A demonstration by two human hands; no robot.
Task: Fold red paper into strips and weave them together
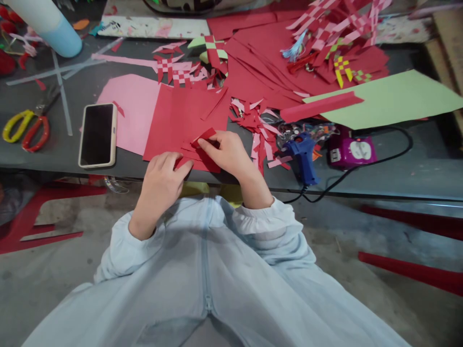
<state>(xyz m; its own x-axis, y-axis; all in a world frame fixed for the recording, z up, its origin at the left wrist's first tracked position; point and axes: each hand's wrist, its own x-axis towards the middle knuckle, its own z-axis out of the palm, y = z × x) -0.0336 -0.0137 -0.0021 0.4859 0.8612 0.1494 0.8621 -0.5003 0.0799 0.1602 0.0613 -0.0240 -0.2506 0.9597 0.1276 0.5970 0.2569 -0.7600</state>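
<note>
My right hand (228, 153) is closed in a pinch on a small red paper strip (207, 137), whose end stands up between thumb and forefinger. Below it lies a large red paper sheet (181, 113) with several loose red strips near its front edge. My left hand (161, 180) rests at that front edge, fingers bent and thumb apart from them, with red paper showing in the gap. Whether it also touches a separate strip cannot be made out. A pink paper sheet (132, 108) lies partly under the red one, to the left.
A phone (97, 136) and scissors (31, 125) lie left. Right are a blue glue gun (304, 156), a purple box (352, 150), a black cord and a green sheet (398, 99). Woven checkered paper pieces (179, 72) and red paper scraps (253, 123) lie around.
</note>
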